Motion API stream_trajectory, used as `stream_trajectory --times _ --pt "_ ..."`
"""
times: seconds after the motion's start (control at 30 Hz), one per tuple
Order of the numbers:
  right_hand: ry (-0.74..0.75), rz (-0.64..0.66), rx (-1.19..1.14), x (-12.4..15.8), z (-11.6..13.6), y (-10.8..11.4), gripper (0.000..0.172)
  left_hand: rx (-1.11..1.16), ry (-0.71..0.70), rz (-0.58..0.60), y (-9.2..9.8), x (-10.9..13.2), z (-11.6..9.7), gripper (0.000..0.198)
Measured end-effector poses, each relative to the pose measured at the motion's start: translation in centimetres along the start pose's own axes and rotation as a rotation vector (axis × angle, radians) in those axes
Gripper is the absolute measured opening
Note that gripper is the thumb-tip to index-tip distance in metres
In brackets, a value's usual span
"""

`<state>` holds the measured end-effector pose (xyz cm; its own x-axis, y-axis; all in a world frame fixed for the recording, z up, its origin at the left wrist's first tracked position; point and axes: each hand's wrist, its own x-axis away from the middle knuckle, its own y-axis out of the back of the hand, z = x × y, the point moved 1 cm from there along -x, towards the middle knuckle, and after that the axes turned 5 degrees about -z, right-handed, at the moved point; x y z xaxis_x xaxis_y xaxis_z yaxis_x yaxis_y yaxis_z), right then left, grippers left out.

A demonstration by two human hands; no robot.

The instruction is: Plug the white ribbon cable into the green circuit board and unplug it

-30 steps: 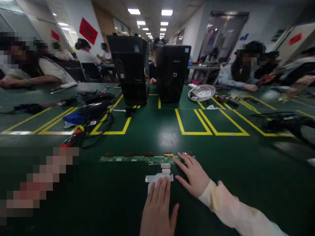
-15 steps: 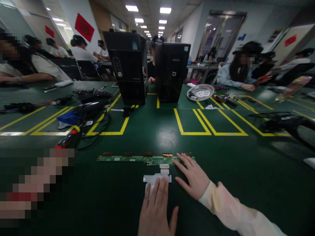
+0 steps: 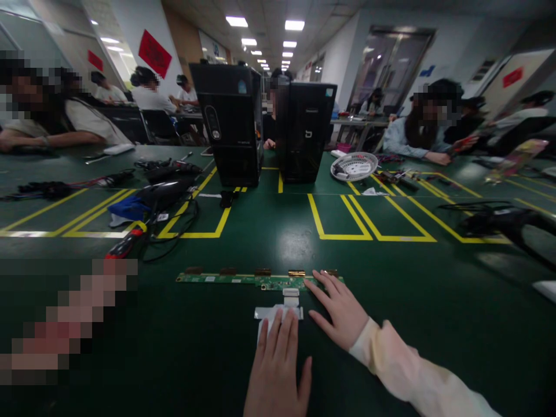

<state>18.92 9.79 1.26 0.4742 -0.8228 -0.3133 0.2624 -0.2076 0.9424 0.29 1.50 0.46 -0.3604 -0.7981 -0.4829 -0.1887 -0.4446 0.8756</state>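
Note:
A long thin green circuit board (image 3: 226, 279) lies across the green table (image 3: 278, 231) in front of me. A white flat ribbon cable (image 3: 284, 307) runs from its middle toward me. My left hand (image 3: 278, 368) lies flat on the near end of that cable, fingers stretched out. My right hand (image 3: 341, 310) rests with spread fingers on the board's right end, the sleeve pale cream.
Two black computer towers (image 3: 232, 121) (image 3: 306, 130) stand at mid table. A red-handled tool (image 3: 124, 246), black cables and a blue cloth (image 3: 125, 209) lie at left. A white fan grille (image 3: 355, 165) sits at right. Several people sit around the far sides.
Both hands stay pressed on the cable and board; only the view shifts slightly.

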Motion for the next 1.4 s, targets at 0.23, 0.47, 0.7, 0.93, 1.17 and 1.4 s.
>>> stream_trajectory --times 0.23,0.47,0.7,0.93,1.17,1.4 --pt "0.014 -0.019 0.009 0.0 -0.1 -0.3 0.058 -0.037 -0.023 -0.040 1.9 0.3 1.1 0.053" --pt "0.120 -0.043 -0.014 -0.5 0.5 0.0 0.051 -0.075 0.225 -0.029 2.8 2.7 9.6 0.049" --pt "0.221 0.123 -0.112 -1.3 1.7 0.9 0.057 -0.081 0.361 -0.037 2.2 4.0 14.3 0.052" --pt "0.219 0.204 -0.121 -1.4 1.3 0.6 0.059 -0.038 0.362 0.021 2.1 3.1 13.6 0.048" --pt "0.106 0.187 -0.037 1.9 0.4 0.7 0.064 -0.047 0.363 0.026 2.1 3.2 13.6 0.047" --pt "-0.109 0.070 0.135 8.8 -3.2 1.9 0.058 -0.030 0.373 0.014 2.1 3.2 13.5 0.047"
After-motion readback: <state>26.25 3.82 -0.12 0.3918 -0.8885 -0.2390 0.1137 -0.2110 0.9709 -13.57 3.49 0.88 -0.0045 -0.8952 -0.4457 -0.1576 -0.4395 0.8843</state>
